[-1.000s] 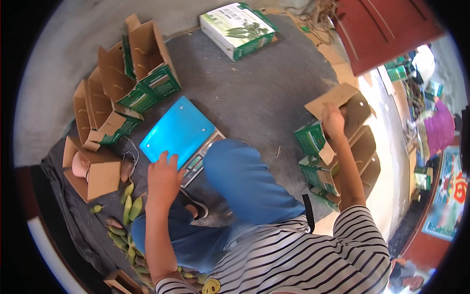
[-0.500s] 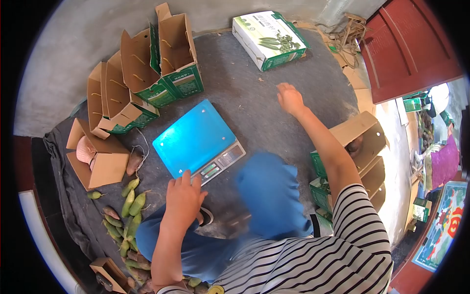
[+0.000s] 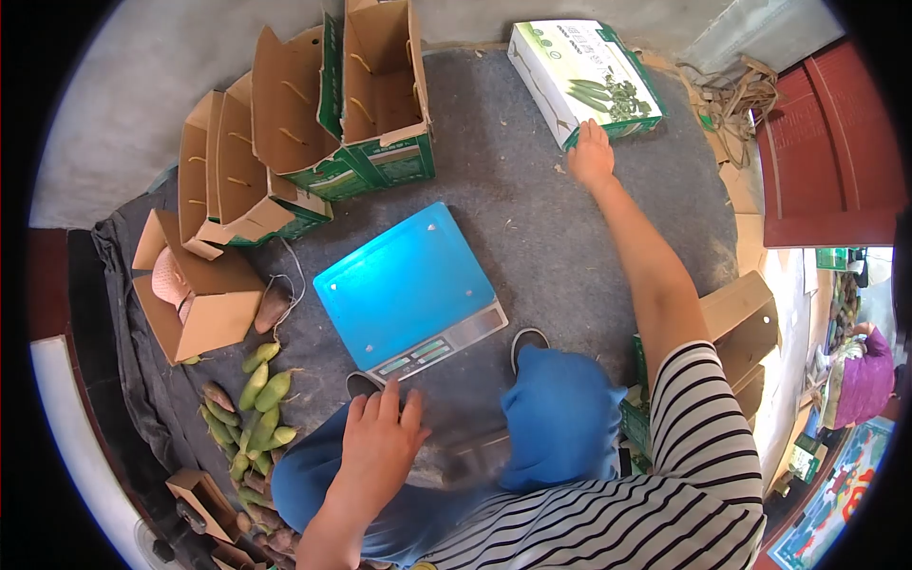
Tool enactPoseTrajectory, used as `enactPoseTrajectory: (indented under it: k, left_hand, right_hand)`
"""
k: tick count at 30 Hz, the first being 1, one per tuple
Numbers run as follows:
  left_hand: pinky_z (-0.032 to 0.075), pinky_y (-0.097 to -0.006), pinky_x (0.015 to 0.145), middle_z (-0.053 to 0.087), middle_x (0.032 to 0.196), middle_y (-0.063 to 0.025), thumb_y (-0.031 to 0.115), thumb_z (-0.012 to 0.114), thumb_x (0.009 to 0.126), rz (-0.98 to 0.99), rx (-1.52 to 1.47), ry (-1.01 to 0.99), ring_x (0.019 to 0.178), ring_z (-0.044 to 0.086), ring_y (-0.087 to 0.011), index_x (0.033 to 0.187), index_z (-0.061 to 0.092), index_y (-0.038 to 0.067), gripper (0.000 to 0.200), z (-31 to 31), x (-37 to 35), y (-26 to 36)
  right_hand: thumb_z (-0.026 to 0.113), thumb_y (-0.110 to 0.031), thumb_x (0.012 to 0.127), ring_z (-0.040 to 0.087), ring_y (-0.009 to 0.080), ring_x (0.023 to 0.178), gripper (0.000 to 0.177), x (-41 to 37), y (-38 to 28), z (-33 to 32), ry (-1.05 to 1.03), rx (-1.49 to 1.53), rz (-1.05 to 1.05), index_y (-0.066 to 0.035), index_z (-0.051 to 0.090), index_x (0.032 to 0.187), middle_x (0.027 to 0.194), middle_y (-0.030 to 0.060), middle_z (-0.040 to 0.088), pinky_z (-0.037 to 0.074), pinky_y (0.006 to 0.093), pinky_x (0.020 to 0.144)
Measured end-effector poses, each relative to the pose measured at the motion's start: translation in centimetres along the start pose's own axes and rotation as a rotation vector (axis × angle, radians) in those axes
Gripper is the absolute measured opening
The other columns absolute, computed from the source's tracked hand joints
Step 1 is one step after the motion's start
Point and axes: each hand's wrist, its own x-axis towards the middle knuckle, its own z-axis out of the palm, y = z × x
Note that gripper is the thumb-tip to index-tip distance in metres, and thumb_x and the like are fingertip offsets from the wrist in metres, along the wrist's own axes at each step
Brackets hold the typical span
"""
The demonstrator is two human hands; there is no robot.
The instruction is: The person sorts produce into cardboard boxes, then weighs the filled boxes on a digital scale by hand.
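My right hand (image 3: 592, 158) reaches out to the near corner of a closed white and green carton (image 3: 579, 81) printed with green vegetables. Its outstretched fingers touch or nearly touch the carton's edge; exact contact is hard to see. Near my knee, my left hand (image 3: 382, 439) hovers empty with fingers apart, just below the display of a digital scale (image 3: 408, 290). The scale has a bare blue platform and lies flat on the dark floor cloth.
Open cartons with yellow string handles (image 3: 313, 123) line the wall. Left, a small box (image 3: 223, 309) holds a pink thing; green and reddish radishes (image 3: 261, 404) lie below. More cartons (image 3: 736, 318) stand right, before a red door (image 3: 836, 142). A person in purple (image 3: 860, 380) is outside.
My right hand has moved away from me to the printed carton. My left hand has drawn back from the scale's edge. The view has shifted, and my raised knee has come down.
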Motion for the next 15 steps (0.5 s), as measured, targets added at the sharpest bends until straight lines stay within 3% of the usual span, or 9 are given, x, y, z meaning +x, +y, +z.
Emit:
enactPoseTrajectory:
  k: [5, 11, 15]
  left_hand:
    - [0.041, -0.0464, 0.092, 0.054, 0.12, -0.0192, 0.025, 0.072, 0.075, -0.032, -0.003, -0.016, 0.103, 0.056, -0.0311, 0.117, 0.056, 0.002, 0.05, 0.2, 0.3, -0.3]
    - [0.041, -0.0469, 0.093, 0.053, 0.121, -0.0196, 0.024, 0.073, 0.074, -0.04, -0.034, -0.067, 0.103, 0.056, -0.0319, 0.119, 0.054, 0.003, 0.052, -0.3, 0.6, -0.7]
    - [0.041, -0.0468, 0.094, 0.053, 0.121, -0.0195, 0.025, 0.074, 0.073, -0.046, -0.01, -0.081, 0.104, 0.055, -0.032, 0.12, 0.053, 0.004, 0.055, -0.2, 1.0, -0.8]
  right_hand:
    - [0.062, -0.03, 0.082, 0.025, 0.0309, 0.139, 0.075, 2.7, 0.1, 1.1, -0.048, -0.089, 0.024, -0.002, 0.029, 0.144, 0.152, 0.0141, 0.024, 0.029, 0.0414, 0.11]
    - [0.061, -0.043, 0.08, 0.019, 0.029, 0.142, 0.086, 5.3, 0.8, 2.0, -0.281, -0.123, 0.039, -0.002, 0.025, 0.146, 0.154, 0.0148, 0.02, 0.024, 0.0409, 0.113]
    - [0.057, -0.052, 0.079, 0.019, 0.0288, 0.142, 0.091, 4.3, -0.5, 2.2, -0.258, -0.212, -0.011, 0.001, 0.025, 0.146, 0.153, 0.0173, 0.022, 0.02, 0.0408, 0.114]
